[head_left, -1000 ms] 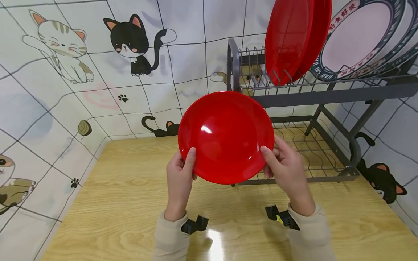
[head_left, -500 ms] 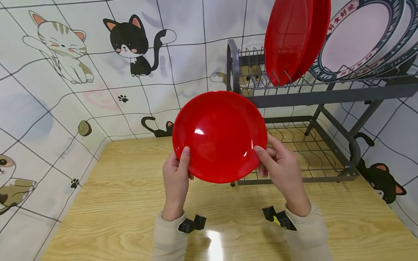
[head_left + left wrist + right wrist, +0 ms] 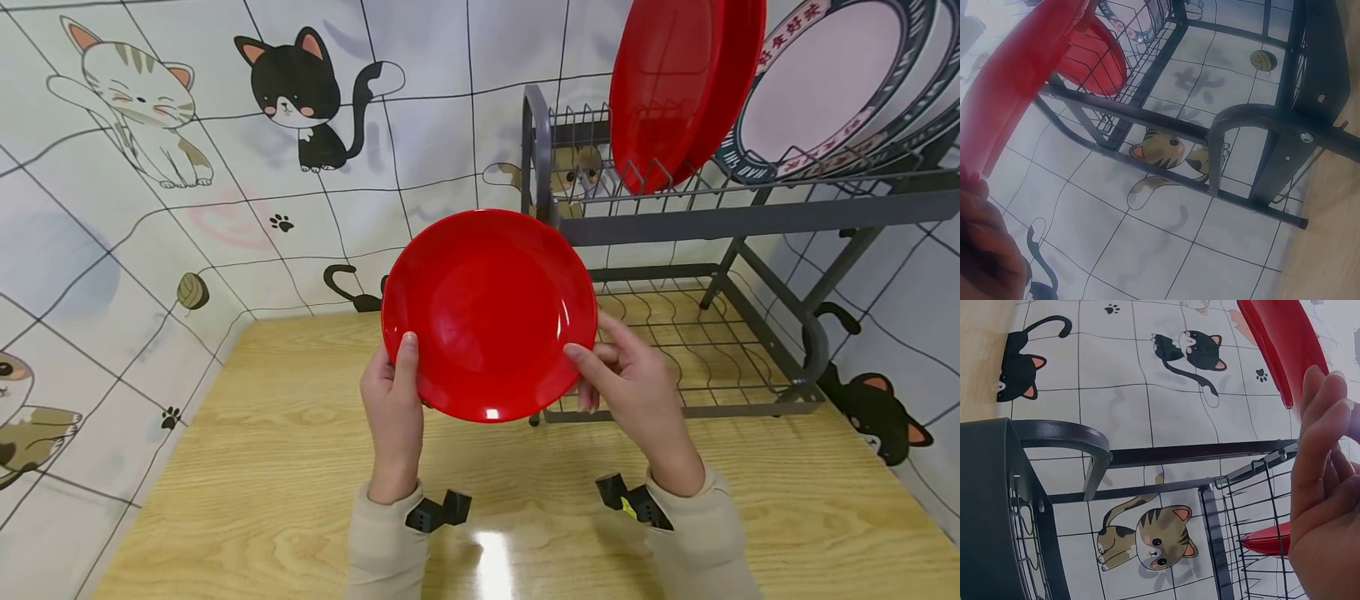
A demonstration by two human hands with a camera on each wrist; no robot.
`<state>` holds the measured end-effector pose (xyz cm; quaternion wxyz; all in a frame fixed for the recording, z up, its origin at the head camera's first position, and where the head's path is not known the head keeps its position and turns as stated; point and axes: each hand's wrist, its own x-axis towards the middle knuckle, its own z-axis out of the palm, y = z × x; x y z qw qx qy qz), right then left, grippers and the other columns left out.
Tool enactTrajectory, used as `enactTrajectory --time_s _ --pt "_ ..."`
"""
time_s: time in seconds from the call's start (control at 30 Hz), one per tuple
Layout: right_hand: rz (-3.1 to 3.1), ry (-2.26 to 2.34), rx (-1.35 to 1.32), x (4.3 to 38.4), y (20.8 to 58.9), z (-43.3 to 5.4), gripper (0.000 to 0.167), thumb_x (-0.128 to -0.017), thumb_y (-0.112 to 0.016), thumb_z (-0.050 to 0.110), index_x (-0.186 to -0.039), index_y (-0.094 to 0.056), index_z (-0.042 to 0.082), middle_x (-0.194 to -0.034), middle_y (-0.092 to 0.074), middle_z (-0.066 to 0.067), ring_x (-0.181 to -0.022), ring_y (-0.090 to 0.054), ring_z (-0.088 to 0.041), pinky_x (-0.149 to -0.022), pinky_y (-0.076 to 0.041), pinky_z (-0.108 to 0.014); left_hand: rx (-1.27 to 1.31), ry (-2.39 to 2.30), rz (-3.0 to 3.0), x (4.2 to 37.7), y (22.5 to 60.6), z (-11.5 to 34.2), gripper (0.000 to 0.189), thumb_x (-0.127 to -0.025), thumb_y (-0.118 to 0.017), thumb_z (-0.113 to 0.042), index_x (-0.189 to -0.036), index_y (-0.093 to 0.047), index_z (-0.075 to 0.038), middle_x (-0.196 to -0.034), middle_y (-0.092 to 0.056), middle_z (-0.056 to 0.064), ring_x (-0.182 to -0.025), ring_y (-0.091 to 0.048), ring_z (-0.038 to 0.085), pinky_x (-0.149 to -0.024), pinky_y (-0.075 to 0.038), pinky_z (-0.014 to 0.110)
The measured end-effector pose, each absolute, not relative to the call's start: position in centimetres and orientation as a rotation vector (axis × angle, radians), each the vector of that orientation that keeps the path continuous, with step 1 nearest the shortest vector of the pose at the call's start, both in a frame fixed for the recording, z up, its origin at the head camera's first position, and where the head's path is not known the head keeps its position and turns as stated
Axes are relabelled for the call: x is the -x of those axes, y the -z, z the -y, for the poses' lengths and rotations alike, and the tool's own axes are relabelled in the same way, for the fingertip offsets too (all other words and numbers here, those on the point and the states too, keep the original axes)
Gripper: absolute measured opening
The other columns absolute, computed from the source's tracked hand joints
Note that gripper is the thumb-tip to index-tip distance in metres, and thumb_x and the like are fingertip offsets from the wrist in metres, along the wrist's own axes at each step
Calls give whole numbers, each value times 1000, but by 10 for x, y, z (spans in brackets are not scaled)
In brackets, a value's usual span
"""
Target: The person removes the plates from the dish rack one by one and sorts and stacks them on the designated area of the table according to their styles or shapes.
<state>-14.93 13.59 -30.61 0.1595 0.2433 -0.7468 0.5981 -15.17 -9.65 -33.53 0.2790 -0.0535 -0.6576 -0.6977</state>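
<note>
A round, glossy red plate (image 3: pixel 487 308) is held up over the table in the head view, its face tilted toward me. My left hand (image 3: pixel 395 417) grips its lower left rim, thumb on the face and fingers behind. At the lower right rim my right hand (image 3: pixel 637 387) pinches the plate, its thumb on the front. In the left wrist view the plate (image 3: pixel 1007 81) shows edge-on, with the left hand (image 3: pixel 985 247) at the bottom left corner. The right wrist view has the right hand (image 3: pixel 1329 481) by the plate's (image 3: pixel 1282 347) underside.
A dark grey two-tier dish rack (image 3: pixel 757 223) stands at the right. Red plates (image 3: pixel 667 92) and white plates (image 3: pixel 817 92) with patterned rims lean in its upper tier. A tiled wall (image 3: pixel 442 50) with cat drawings backs the wood-grain table (image 3: pixel 262 483).
Both hands have carried the red plate a little to the left across the view. Their hold on its rim stays the same.
</note>
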Motion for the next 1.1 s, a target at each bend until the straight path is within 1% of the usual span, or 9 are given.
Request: enactTrajectory --time_s 0.1,0.23,0.4,0.53,0.6,0.73,0.93,1.1 --pt "2133 -1719 -703 149 306 -135 49 -84 -58 0 -130 -43 4 -60 -57 -15 -44 -53 -17 -43 -47 -27 152 1886 1748 147 328 95 29 -92 -49 -23 -114 -56 -5 -97 -63 11 -77 -62 25 -64 -52 35" --pt "2134 -1699 -732 150 307 -133 51 -84 -58 -1 -132 -41 4 -59 -57 -14 -43 -53 -17 -43 -47 -26 149 1879 1738 145 323 94 29 -93 -47 -20 -115 -56 -3 -98 -63 13 -80 -62 25 -66 -52 35" --pt "2150 -1678 -746 151 307 -131 52 -84 -58 0 -133 -39 4 -59 -58 -12 -44 -54 -17 -43 -47 -26 154 1873 1715 147 325 96 28 -93 -48 -21 -114 -57 -5 -99 -63 12 -82 -62 26 -68 -52 36" --pt "2166 -1735 -732 152 307 -130 52 -85 -58 3 -133 -40 7 -60 -58 -12 -45 -54 -19 -45 -48 -28 143 1867 1706 153 332 100 29 -93 -48 -23 -115 -58 -8 -100 -63 10 -83 -62 26 -69 -52 35" --pt "2175 -1774 -724 153 307 -129 52 -85 -58 4 -133 -39 8 -60 -57 -15 -45 -54 -20 -45 -48 -28 132 1865 1704 155 335 102 29 -92 -49 -25 -115 -58 -9 -101 -63 9 -84 -61 25 -70 -51 34" --pt "2211 -1808 -676 153 309 -126 54 -86 -58 5 -135 -36 7 -61 -57 -18 -46 -54 -22 -46 -49 -29 121 1860 1709 156 335 101 30 -93 -48 -24 -116 -57 -8 -102 -62 10 -86 -61 26 -71 -51 34" --pt "2261 -1780 -535 153 311 -122 56 -84 -62 11 -135 -37 12 -64 -60 -12 -51 -56 -21 -48 -48 -29 94 1859 1716 154 330 100 29 -93 -47 -21 -114 -57 -4 -100 -62 11 -85 -61 25 -71 -51 33" --pt "2254 -1691 -537 153 312 -123 54 -83 -63 11 -132 -41 6 -72 -63 -9 -54 -58 -18 -48 -47 -26 46 1859 1722 155 332 102 29 -93 -48 -23 -112 -58 -3 -97 -63 12 -82 -61 25 -70 -52 32"
